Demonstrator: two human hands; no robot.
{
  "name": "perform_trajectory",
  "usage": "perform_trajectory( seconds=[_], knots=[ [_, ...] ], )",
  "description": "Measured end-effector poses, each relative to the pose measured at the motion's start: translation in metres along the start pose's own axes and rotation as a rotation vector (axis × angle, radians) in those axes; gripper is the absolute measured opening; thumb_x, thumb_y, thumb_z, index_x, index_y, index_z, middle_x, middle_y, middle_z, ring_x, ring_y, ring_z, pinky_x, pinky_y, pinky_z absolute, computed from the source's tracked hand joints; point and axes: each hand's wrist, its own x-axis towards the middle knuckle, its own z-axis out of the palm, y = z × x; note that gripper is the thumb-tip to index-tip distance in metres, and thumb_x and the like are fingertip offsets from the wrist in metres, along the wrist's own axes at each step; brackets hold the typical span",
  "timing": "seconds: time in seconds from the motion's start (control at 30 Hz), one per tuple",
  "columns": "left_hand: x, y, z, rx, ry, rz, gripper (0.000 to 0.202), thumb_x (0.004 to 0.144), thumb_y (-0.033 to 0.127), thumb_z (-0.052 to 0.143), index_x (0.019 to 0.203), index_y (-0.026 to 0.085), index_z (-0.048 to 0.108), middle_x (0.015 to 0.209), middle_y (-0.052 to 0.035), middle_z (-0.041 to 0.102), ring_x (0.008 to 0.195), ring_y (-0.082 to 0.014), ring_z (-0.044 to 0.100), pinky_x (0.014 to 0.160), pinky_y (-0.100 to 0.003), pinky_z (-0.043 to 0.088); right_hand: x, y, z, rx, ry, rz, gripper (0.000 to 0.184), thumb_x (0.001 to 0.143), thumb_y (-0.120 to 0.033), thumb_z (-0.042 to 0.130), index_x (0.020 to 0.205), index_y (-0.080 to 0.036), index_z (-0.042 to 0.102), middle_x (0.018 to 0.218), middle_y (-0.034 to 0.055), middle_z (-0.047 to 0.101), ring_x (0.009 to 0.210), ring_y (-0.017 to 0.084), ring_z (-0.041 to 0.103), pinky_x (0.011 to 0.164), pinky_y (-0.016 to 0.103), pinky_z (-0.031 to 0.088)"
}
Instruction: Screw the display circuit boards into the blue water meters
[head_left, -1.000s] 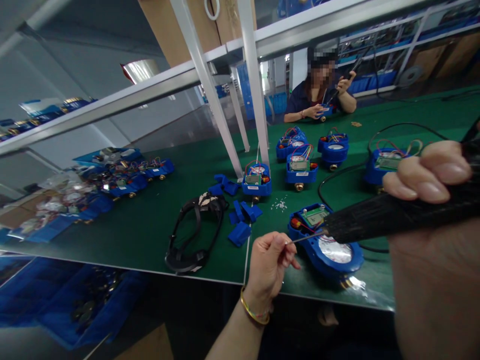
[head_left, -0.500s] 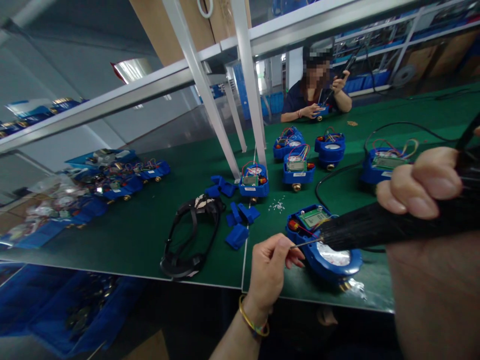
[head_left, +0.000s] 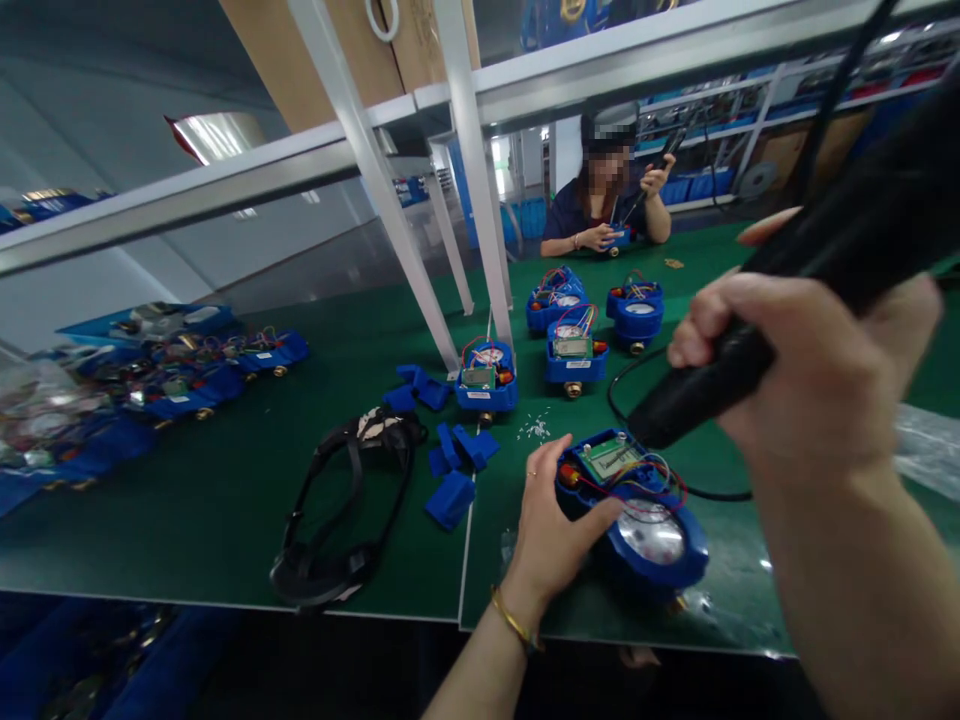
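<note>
A blue water meter (head_left: 645, 525) with a green circuit board and red wires lies near the front edge of the green table (head_left: 225, 490). My left hand (head_left: 551, 525) grips its left side, thumb and fingers around the blue body. My right hand (head_left: 810, 370) is closed around a black tool (head_left: 795, 290) with a cable. The tool's tip hovers just above the meter's circuit board.
Several more blue meters (head_left: 574, 355) stand further back, with loose blue covers (head_left: 450, 470) and a black strap (head_left: 337, 510) to the left. White frame posts (head_left: 480, 200) rise mid-table. Another person (head_left: 604, 200) works at the far side. Bagged meters (head_left: 150, 370) lie far left.
My left hand let go of the tool's thin metal tip and took hold of the meter. My right hand lifted and tilted the tool, bringing its tip over the board.
</note>
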Motion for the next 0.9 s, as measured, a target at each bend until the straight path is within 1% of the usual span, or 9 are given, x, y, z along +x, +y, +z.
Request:
perform_trajectory(
  seconds=[0.07,0.13,0.23,0.37,0.5,0.67,0.83,0.9],
  knots=[
    [0.005,0.002,0.000,-0.035,-0.042,-0.003,0.064,0.075,0.039,0.077,0.133,0.023,0.054,0.137,-0.0097,0.052,0.129,-0.0261,0.048,0.112,-0.040,0.035,-0.001,0.006,0.007,0.058,0.006,0.073,0.018,0.074,-0.015,0.067,0.089,-0.020,0.058,0.059,-0.0033,0.049,0.042,0.013,0.049,0.040,0.031,0.040],
    [0.008,0.002,0.000,-0.089,-0.070,-0.035,0.061,0.077,0.038,0.076,0.132,0.024,0.055,0.133,-0.0088,0.058,0.124,-0.0259,0.053,0.110,-0.040,0.038,-0.003,0.010,0.015,0.086,-0.020,0.143,0.023,0.070,-0.015,0.069,0.089,-0.020,0.058,0.060,-0.0036,0.053,0.041,0.014,0.050,0.038,0.031,0.040],
    [0.010,-0.001,0.000,-0.161,-0.080,-0.078,0.061,0.077,0.036,0.076,0.132,0.025,0.054,0.132,-0.0087,0.060,0.122,-0.0263,0.056,0.109,-0.042,0.039,-0.005,0.013,0.021,0.081,-0.047,0.180,0.022,0.069,-0.015,0.068,0.086,-0.022,0.055,0.060,-0.0048,0.053,0.041,0.013,0.051,0.038,0.029,0.041],
    [0.010,-0.005,0.001,-0.202,-0.062,-0.098,0.060,0.076,0.033,0.077,0.131,0.024,0.055,0.131,-0.0090,0.062,0.120,-0.0264,0.058,0.106,-0.041,0.042,-0.005,0.014,0.023,0.065,-0.056,0.171,0.022,0.068,-0.013,0.068,0.080,-0.022,0.052,0.058,-0.0049,0.052,0.041,0.014,0.051,0.037,0.029,0.040],
    [0.010,-0.007,0.002,-0.226,-0.060,-0.119,0.060,0.075,0.033,0.078,0.130,0.024,0.055,0.131,-0.0092,0.061,0.119,-0.0268,0.059,0.103,-0.040,0.045,-0.005,0.017,0.023,0.035,-0.063,0.166,0.021,0.070,-0.014,0.067,0.081,-0.022,0.052,0.056,-0.0050,0.050,0.043,0.012,0.048,0.038,0.028,0.039],
    [0.010,-0.007,0.001,-0.251,-0.058,-0.124,0.061,0.075,0.034,0.078,0.129,0.022,0.054,0.131,-0.0105,0.061,0.118,-0.0269,0.059,0.102,-0.039,0.045,-0.006,0.023,0.024,-0.035,-0.121,0.136,0.020,0.071,-0.015,0.066,0.084,-0.023,0.052,0.063,-0.0044,0.047,0.050,0.011,0.047,0.043,0.027,0.043],
    [0.011,-0.004,0.001,-0.232,-0.052,-0.113,0.054,0.075,0.033,0.077,0.125,0.021,0.058,0.122,-0.0093,0.065,0.112,-0.0256,0.060,0.098,-0.038,0.046,-0.014,0.023,0.029,-0.055,-0.184,0.138,0.022,0.071,-0.014,0.063,0.089,-0.024,0.056,0.065,-0.0047,0.048,0.053,0.011,0.049,0.045,0.025,0.044],
    [0.011,-0.003,0.002,-0.240,-0.027,-0.136,0.052,0.073,0.033,0.079,0.121,0.020,0.061,0.117,-0.0087,0.067,0.110,-0.0257,0.061,0.096,-0.037,0.046,-0.018,0.022,0.031,-0.077,-0.211,0.128,0.022,0.071,-0.015,0.064,0.089,-0.024,0.057,0.065,-0.0044,0.050,0.054,0.012,0.049,0.046,0.026,0.045]
  ],
)
